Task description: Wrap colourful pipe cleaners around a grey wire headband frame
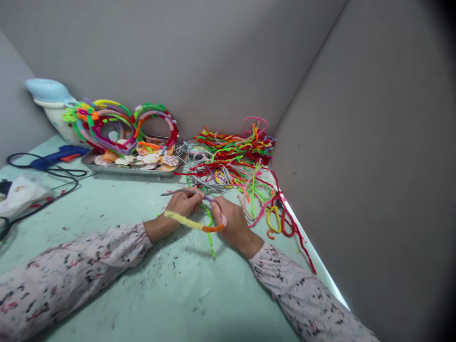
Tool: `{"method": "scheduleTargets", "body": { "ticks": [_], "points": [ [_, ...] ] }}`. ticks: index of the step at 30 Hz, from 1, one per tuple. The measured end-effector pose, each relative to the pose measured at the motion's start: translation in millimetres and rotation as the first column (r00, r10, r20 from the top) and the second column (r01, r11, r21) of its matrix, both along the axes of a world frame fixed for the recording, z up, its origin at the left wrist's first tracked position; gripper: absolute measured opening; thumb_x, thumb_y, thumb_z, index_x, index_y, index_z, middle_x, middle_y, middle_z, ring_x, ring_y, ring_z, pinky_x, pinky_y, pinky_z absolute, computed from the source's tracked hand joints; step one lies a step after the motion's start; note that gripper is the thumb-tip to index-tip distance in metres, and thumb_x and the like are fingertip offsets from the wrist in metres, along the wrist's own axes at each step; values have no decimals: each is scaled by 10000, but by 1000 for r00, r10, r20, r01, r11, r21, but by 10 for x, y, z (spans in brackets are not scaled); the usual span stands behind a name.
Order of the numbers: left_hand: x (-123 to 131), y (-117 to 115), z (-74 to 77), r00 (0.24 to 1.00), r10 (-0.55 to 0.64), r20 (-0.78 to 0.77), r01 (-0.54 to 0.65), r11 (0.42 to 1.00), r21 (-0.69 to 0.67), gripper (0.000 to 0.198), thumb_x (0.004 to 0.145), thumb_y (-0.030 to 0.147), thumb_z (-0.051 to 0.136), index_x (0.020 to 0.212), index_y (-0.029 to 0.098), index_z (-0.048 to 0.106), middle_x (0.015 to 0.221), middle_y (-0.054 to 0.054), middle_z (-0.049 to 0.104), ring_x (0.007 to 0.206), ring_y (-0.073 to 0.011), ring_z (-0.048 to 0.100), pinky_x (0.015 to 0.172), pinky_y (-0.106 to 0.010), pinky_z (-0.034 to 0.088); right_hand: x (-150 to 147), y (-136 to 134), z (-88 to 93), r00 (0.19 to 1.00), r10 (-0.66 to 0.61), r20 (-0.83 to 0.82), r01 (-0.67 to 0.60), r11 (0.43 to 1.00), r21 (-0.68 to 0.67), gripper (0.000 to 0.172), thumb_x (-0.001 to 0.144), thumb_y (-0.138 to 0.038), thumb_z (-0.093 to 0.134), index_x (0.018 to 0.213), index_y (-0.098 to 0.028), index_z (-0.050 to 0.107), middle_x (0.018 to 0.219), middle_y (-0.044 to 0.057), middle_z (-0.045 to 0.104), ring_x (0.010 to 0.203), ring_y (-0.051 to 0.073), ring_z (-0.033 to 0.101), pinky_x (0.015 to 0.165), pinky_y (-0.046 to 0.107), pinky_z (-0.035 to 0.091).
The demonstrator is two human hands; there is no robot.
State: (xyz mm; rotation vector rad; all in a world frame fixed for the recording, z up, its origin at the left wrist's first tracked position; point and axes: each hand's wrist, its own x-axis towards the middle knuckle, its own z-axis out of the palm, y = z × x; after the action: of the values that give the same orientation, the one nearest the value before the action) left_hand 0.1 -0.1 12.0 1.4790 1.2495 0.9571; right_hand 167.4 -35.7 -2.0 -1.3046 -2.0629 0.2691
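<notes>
My left hand (183,203) and my right hand (231,221) meet over the pale green table (107,304), both pinching a fuzzy pipe cleaner loop (185,221). The loop is yellow and orange, with a short purple section between my fingers. A thin grey stem (178,191) runs left from my left fingers. A green pipe cleaner (210,237) hangs down below my hands. Just beyond my fingertips lies a tangled heap of multicoloured pipe cleaners (231,159), and my right hand is nearest to it.
Behind the heap, a metal tray (128,171) holds seashells (149,159), with colourful pipe cleaner rings (121,128) leaning there. Further left are a blue-handled tool (59,156), a black cable (42,199), a white bag (21,194) and a white appliance (50,102). Grey walls (356,161) bound the table.
</notes>
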Motion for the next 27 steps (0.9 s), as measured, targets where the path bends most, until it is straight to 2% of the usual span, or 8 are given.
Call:
{"method": "scheduleTargets", "body": {
  "ticks": [5,10,14,17,21,24,27],
  "points": [
    [-21,2,15,999,6,-44,-4,999,42,209,749,322,537,594,183,548,483,27,480,493,-126,451,491,-248,331,-12,-20,23,999,39,12,-39,999,-11,232,950,-237,347,824,-197,537,742,31,601,655,155,543,623,259,363],
    [-35,14,-20,1000,7,-24,-5,998,57,168,738,301,540,635,177,586,489,27,470,483,-123,441,462,-239,323,-13,-27,35,999,46,-20,-47,999,-24,206,937,-232,370,839,-195,547,764,38,612,687,160,559,640,260,377],
    [-19,17,-64,999,-21,42,19,999,39,184,763,338,551,706,168,595,517,29,496,492,-122,459,472,-236,340,14,-8,30,987,14,-161,-31,994,-106,223,942,-261,379,801,-202,541,683,7,583,611,143,527,583,250,363],
    [-1,2,-56,999,-41,20,40,997,62,181,757,330,560,737,155,607,558,21,537,528,-129,487,493,-237,356,35,29,4,942,-22,-334,-54,974,-218,228,930,-279,401,772,-203,547,643,-8,582,580,134,531,560,240,376],
    [15,-21,-18,997,-61,-53,66,993,96,185,779,333,542,726,163,590,554,32,528,531,-128,473,503,-236,352,38,90,-36,833,-113,-542,-133,910,-392,243,902,-316,439,732,-193,561,610,-16,595,530,119,548,533,227,411],
    [20,-21,-17,996,-83,-15,84,992,98,188,803,344,534,741,172,580,546,48,503,519,-117,451,504,-230,342,24,111,-28,786,-208,-582,-122,870,-477,256,884,-350,469,722,-184,578,585,-17,593,503,109,543,512,219,415],
    [21,-10,-35,997,-74,-12,75,993,88,204,804,353,549,709,173,559,534,53,490,503,-112,440,504,-231,339,13,103,5,774,-233,-589,-124,856,-501,235,867,-349,491,736,-179,588,586,-16,598,499,105,539,501,213,411]
  ]
}}
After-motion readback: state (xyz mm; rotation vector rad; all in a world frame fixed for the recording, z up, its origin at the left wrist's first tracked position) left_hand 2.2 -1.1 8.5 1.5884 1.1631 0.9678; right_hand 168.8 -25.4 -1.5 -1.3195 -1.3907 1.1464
